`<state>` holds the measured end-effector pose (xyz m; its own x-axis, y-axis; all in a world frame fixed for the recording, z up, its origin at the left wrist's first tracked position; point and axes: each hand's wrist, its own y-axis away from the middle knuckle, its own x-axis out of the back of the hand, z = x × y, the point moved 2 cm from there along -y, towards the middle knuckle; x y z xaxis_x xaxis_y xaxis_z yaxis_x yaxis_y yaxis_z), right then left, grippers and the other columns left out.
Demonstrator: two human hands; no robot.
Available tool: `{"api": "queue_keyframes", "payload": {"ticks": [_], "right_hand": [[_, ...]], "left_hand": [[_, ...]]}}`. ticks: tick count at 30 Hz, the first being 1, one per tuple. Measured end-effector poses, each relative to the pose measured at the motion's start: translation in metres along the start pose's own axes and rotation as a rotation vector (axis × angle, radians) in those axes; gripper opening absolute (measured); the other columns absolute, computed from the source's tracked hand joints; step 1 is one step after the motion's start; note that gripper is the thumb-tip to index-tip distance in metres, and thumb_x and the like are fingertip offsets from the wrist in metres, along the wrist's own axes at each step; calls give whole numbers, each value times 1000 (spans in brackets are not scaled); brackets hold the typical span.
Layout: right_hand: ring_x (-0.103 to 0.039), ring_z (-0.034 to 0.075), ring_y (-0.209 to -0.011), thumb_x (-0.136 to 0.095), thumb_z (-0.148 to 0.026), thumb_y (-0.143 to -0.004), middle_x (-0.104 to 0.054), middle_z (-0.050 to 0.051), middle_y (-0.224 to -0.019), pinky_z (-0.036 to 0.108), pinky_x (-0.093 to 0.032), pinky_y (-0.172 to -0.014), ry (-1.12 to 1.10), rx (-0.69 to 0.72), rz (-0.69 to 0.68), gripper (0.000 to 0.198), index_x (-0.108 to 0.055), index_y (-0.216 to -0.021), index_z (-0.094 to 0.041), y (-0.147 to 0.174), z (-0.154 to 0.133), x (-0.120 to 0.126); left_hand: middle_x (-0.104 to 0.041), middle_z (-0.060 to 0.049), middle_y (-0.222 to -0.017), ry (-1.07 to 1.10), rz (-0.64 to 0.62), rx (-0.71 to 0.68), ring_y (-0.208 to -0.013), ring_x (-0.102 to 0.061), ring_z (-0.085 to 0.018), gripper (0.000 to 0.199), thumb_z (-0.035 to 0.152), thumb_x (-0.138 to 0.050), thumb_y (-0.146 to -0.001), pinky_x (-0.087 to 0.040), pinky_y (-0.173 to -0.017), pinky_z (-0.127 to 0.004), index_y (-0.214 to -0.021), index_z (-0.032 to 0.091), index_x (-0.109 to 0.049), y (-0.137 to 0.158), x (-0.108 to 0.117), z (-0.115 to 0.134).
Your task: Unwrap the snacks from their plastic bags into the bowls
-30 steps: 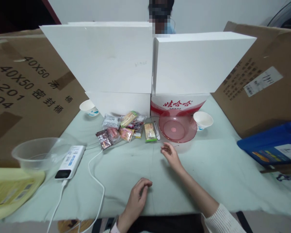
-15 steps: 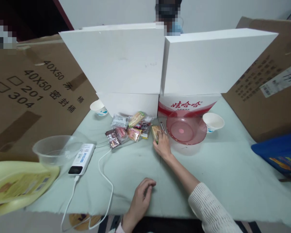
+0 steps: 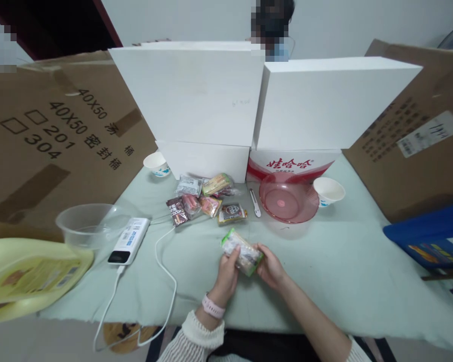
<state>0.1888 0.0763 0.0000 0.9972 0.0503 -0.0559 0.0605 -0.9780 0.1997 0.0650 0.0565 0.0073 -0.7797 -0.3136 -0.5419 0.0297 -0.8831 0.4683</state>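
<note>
A snack packet [image 3: 243, 254] with green ends and a clear wrapper is held slightly tilted over the front middle of the table. My left hand [image 3: 228, 274] grips its left side, thumb on top. At the packet's right end, the fingers of my right hand [image 3: 271, 266] are closed on the green edge. Beyond lies a pile of snacks: a dark brown packet [image 3: 178, 211], a pink one [image 3: 191, 205], a silvery one [image 3: 189, 185] and a yellow-green one [image 3: 216, 184]. A black and gold packet [image 3: 231, 213] lies nearest the hands, beside a white utility knife [image 3: 255, 203].
A pink translucent bowl [image 3: 287, 213] and a paper cup [image 3: 328, 192] stand at the right, another cup [image 3: 157, 165] at the back left. Left are a clear tub [image 3: 85, 226], a white power bank [image 3: 129, 241] with cable and a yellow jug [image 3: 33, 276]. Cardboard and white boxes [image 3: 189, 95] wall the table.
My right hand has brought the snack packet from beside the bowl towards me. My left hand has moved up and taken hold of it too. The utility knife is uncovered.
</note>
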Motion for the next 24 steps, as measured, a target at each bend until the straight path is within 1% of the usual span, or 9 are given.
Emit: {"api": "queue_keyframes", "payload": {"ticks": [2,4,6,8,11,14,19,22,24], "right_hand": [[-63,22,-74,-46,-46,-82,-68,7,-74,37,-51,-73,131,45,23,36,-66,-84,-17,-8,-4,2],[-60,25,-92,-52,-41,-79,-67,10,-95,41,-46,-87,286,103,93,32,-64,-96,-17,-25,-10,8],[-50,27,-111,-54,-31,-78,-59,14,-116,43,-37,-97,437,153,171,33,-60,-107,-17,-46,-16,12],[-45,29,-118,-50,-22,-80,-52,18,-125,45,-35,-98,566,179,221,36,-57,-113,-15,-68,-19,9],[-49,30,-110,-41,-11,-81,-53,22,-120,44,-41,-88,717,178,257,37,-56,-114,-14,-92,-18,-1],[-53,28,-101,-36,-5,-81,-58,21,-106,42,-41,-83,823,167,261,34,-61,-101,-16,-98,-13,-7],[-54,27,-91,-43,-7,-77,-58,15,-88,40,-39,-82,879,146,229,19,-59,-79,-17,-64,-4,11],[-55,25,-87,-47,-11,-74,-58,11,-85,37,-40,-79,823,130,211,13,-56,-81,-17,-37,2,30],[-57,23,-79,-50,-16,-73,-59,8,-81,35,-43,-73,744,118,180,18,-55,-89,-17,-24,7,40]], "left_hand": [[-70,-11,-96,31,45,-29,-95,-65,-26,47,43,-72,-66,-49,-85,-35,-99,12,-62,-4,-2,3],[-71,-10,-94,51,86,-25,-89,-67,-25,45,42,-71,-67,-50,-81,-35,-99,12,-61,-5,1,9],[-71,-11,-91,50,111,5,-83,-68,-25,44,40,-69,-68,-52,-75,-36,-99,10,-61,-3,8,14],[-71,-12,-92,65,104,59,-83,-68,-27,45,41,-66,-71,-53,-72,-37,-104,10,-60,0,13,17],[-71,-14,-95,133,41,121,-92,-66,-30,51,43,-59,-74,-53,-74,-39,-113,9,-57,5,16,20],[-71,-14,-96,157,-5,123,-95,-65,-31,51,39,-57,-74,-51,-78,-41,-114,8,-57,8,19,20],[-70,-13,-100,99,1,79,-89,-67,-28,47,35,-62,-70,-51,-77,-39,-112,12,-58,10,25,17],[-70,-12,-98,48,8,25,-85,-67,-26,47,36,-68,-67,-52,-74,-37,-107,13,-58,8,27,11],[-70,-11,-96,23,4,-14,-81,-67,-25,45,37,-71,-66,-52,-72,-35,-102,13,-58,6,27,6]]}}
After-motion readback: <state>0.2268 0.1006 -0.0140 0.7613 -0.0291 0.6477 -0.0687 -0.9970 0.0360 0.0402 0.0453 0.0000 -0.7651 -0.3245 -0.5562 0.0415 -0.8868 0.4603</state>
